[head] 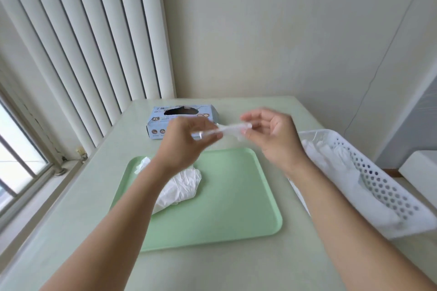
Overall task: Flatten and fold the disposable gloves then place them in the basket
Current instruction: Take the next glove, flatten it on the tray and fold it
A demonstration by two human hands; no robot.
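**Both hands stretch one glove in the air above the tray**

The left hand and the right hand are raised over the far edge of the flat, pale green plastic tray, each pinching one end of a thin, translucent white disposable glove pulled out into a narrow strip between them. Motion blur hides exactly which fingers grip it, but both hands have their fingers curled round the film.

By my reading the task is partway through. The white perforated plastic basket, just right of the tray, already holds several white gloves lying along its length. A crumpled heap of white gloves sits on the left half of the tray, partly hidden under the left forearm, so more are left to flatten and fold. The held glove looks bunched, not yet flat.

Both forearms reach forward from the bottom corners. The left hand shows its back; the right shows its palm side, turned inward. Behind them a light blue cardboard glove box lies on the pale table.
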